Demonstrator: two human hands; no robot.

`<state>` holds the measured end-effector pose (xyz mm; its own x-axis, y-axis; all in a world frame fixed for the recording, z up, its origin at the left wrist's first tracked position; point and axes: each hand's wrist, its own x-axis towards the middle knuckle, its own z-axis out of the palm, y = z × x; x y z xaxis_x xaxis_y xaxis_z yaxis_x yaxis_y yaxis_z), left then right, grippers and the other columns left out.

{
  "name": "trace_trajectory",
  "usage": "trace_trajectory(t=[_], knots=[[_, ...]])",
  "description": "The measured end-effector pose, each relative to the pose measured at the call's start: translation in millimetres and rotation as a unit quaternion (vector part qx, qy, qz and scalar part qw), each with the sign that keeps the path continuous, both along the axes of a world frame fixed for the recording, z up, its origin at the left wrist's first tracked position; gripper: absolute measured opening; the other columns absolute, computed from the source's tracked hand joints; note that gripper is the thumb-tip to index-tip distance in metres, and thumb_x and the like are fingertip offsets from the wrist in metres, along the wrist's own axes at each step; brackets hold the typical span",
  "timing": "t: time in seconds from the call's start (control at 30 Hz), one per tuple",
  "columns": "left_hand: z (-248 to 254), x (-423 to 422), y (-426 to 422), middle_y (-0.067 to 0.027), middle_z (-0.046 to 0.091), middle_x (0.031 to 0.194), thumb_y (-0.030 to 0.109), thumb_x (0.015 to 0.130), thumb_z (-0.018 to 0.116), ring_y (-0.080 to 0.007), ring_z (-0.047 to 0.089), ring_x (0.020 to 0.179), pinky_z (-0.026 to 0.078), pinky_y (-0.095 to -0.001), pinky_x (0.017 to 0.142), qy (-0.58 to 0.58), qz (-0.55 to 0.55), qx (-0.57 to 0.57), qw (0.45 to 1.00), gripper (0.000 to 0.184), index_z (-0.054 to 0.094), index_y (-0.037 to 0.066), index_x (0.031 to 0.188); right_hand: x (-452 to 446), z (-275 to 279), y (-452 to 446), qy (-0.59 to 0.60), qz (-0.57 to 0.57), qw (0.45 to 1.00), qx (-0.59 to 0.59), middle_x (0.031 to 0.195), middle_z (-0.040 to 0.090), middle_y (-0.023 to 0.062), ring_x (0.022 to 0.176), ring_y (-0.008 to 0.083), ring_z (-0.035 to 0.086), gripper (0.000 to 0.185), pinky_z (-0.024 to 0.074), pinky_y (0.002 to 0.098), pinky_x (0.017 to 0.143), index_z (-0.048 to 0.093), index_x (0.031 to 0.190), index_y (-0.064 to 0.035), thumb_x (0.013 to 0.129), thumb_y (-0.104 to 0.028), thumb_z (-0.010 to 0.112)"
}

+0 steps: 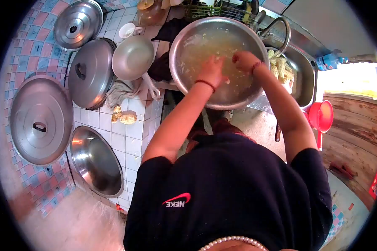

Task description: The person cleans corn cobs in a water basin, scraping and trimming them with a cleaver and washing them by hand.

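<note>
A wide metal basin (176,69) holds cloudy, yellowish water with small pale bits floating in it. Inside its rim, my left hand (213,71) reaches down at the water, thumb stretched away from the fingers, with nothing visible in it. Close by on the right, my right hand (245,62) is above the water with its fingers curled together; whatever they may hold is too small to make out. Stripped corn cobs (282,69) are piled beside the basin, at the sink (308,83).
On the tiled counter (132,144) to the left are a pan (133,57), a cloth (123,92), corn pieces (127,119), a lidded pot (90,73) and a metal bowl (97,161). A faucet (280,29) arches over the sink. A red dipper (321,116) hangs at right.
</note>
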<state>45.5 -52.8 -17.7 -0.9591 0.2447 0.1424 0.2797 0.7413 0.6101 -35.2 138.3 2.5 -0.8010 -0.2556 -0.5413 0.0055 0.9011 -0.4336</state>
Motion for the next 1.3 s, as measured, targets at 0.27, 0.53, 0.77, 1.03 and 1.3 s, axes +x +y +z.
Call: trace_trajectory(t=[0.27,0.53,0.77,1.03,1.3], knots=[[-66.8,-9.8,31.1,-0.0262,0.066,0.104,0.022,0.088,0.059,-0.0402,0.064,0.097,0.050,-0.0467,0.088,-0.259,-0.023,-0.019,0.965,0.025,0.068,0.004,0.101,66.6,-39.1,-7.4,-0.014,0.030,0.997,-0.064,0.109,0.069,0.0209,0.093,0.0327,0.069,0.037,0.0528,0.0422,0.084,0.067,0.111,-0.0033,0.087,-0.031,0.064],[-2.4,-16.0,10.0,-0.0094,0.064,0.092,0.002,0.090,0.062,-0.0185,0.066,0.077,0.057,-0.0316,0.063,-0.252,-0.018,0.350,0.902,0.017,0.054,0.001,0.106,67.5,47.5,-8.8,0.045,-0.075,0.949,-0.302,0.096,0.069,0.0104,0.077,0.0181,0.069,0.023,0.0573,0.0316,0.061,0.064,0.107,-0.0025,0.091,-0.019,0.064],[25.3,-14.8,-3.5,-0.0099,0.066,0.081,0.008,0.085,0.066,-0.0171,0.066,0.076,0.053,-0.0317,0.066,-0.080,0.007,0.274,0.958,0.008,0.061,0.001,0.087,62.1,30.9,-7.4,0.024,-0.080,0.889,-0.450,0.094,0.064,0.0032,0.087,0.0133,0.064,0.018,0.0528,0.0276,0.067,0.059,0.113,-0.0076,0.097,-0.008,0.054],[-3.1,-3.1,-25.3,-0.0102,0.068,0.088,0.017,0.089,0.060,-0.0243,0.067,0.081,0.056,-0.0448,0.076,-0.373,0.092,0.454,0.804,0.012,0.061,0.006,0.091,74.6,5.3,-30.4,0.203,-0.056,0.958,-0.194,0.098,0.067,0.0177,0.094,0.0351,0.065,0.022,0.0514,0.0403,0.081,0.063,0.107,-0.0038,0.086,-0.009,0.062],[-3.3,45.5,-100.1,-0.0115,0.064,0.100,0.025,0.101,0.049,-0.0253,0.065,0.091,0.057,-0.0412,0.077,-0.339,0.046,0.849,0.402,0.023,0.058,0.007,0.112,111.3,36.4,-151.1,0.006,0.015,0.882,-0.471,0.134,0.053,0.0088,0.122,0.0189,0.051,0.029,0.0468,0.0307,0.096,0.059,0.121,-0.0025,0.092,-0.006,0.063]])
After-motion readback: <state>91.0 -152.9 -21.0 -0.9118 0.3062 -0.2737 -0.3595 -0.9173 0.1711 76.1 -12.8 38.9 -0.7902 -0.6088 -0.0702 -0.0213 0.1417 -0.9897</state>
